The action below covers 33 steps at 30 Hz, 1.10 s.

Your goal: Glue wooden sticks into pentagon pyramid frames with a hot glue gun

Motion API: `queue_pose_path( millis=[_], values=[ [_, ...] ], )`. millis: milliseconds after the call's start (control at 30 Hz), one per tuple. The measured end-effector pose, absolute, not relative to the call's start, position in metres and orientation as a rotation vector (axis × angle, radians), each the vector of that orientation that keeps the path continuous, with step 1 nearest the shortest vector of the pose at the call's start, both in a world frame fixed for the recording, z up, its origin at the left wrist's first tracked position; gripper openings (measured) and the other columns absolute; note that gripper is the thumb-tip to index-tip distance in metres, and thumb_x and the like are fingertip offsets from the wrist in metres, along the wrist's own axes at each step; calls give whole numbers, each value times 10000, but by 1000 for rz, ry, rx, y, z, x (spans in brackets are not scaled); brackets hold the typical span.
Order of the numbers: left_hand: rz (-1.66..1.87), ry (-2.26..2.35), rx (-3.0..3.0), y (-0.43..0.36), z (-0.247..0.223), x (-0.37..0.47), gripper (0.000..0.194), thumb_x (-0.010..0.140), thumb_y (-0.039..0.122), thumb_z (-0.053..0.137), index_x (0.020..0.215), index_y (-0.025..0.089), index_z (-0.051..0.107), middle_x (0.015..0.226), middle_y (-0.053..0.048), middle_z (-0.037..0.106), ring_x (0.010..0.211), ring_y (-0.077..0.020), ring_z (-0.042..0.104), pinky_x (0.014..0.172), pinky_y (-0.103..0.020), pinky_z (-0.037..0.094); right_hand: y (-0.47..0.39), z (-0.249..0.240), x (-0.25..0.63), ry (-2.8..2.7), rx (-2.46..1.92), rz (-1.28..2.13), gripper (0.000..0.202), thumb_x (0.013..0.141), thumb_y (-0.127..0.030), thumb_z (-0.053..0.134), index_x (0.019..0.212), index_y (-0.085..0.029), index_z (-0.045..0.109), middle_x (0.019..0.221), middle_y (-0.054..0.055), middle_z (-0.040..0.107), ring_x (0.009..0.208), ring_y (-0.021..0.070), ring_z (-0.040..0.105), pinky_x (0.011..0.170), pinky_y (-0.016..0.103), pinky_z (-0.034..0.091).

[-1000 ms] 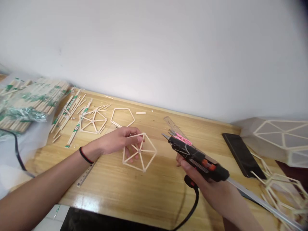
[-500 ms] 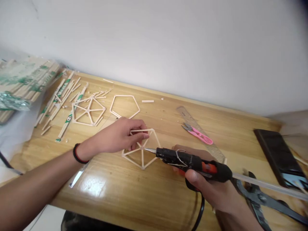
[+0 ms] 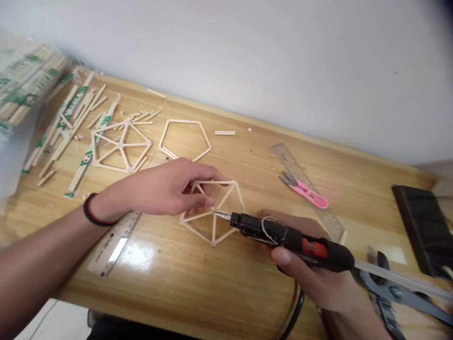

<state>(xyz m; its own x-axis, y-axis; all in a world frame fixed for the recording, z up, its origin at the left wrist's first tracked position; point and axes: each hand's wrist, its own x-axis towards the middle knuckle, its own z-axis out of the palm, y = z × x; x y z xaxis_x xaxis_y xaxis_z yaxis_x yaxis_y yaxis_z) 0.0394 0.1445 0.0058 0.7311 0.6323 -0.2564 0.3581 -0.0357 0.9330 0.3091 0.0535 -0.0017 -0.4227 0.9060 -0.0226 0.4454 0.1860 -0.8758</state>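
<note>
- Stick frame (image 3: 213, 229): gripped by left hand (image 3: 166, 189), hub (image 3: 213, 210) just beside its thumb tip.
- Right hand (image 3: 314, 283): wrapped around glue gun (image 3: 283, 238); ideally, steady the nozzle (image 3: 222, 216) at the hub, clear of that thumb.

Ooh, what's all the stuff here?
Held spoked wooden pentagon: one, pale, centre
Resting spoked wooden pentagon: one, pale, left
Spokeless wooden pentagon: one, pale, upper centre
Loose and wrapped wooden sticks: many, pale, mostly left
Long glue gun: one, mainly black, centre right
Rod-shaped glue stick: one, translucent, right
Straight plastic rulers: two, clear, lower left, right
Pink-handled metal snips: one, pink-grey, right
Metal pliers: one, grey, lower right
Phone-like slab: one, black, far right
Cable: one, black, bottom
Wooden desk: one, tan, below
Wall: one, pale, back
Wristband: one, black-red, left
Left hand: one, bare, centre
Right hand: one, bare, right
</note>
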Motion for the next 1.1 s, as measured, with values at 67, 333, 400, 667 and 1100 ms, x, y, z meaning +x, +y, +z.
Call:
queue_pose_path(
  millis=[67,333,400,667,1100],
  values=[
    [268,806,1626,144,5,40,271,912,253,670,1138,228,818,657,-9,727,567,-192,649,534,-252,427,54,-2,308,-1974,-1256,1158,527,1002,-648,583,680,-238,504,591,-28,479,497,139,440,465,291,316],
    [320,814,1609,145,3,40,177,886,238,710,1004,231,842,635,-2,721,533,-175,623,525,-241,423,53,2,310,-2001,-1291,1114,410,1019,-484,596,708,-234,503,605,-33,477,511,132,439,480,281,336],
    [328,820,1610,145,3,40,156,880,233,715,968,230,844,617,2,713,512,-168,611,514,-239,410,52,3,311,-1999,-1294,1119,391,1006,-458,615,704,-231,513,605,-29,492,510,134,448,480,281,340],
    [329,838,1602,145,4,42,91,861,242,728,822,215,806,571,14,679,488,-153,592,492,-230,362,53,2,311,-1980,-1319,1152,430,995,-530,632,706,-227,535,605,-20,524,517,139,459,477,284,355],
    [330,897,1498,146,7,44,151,776,181,830,923,205,851,565,8,675,481,-160,592,505,-245,354,52,2,313,-1966,-1357,1207,398,973,-463,670,688,-238,507,593,-29,491,523,141,428,483,292,330]
  ],
)
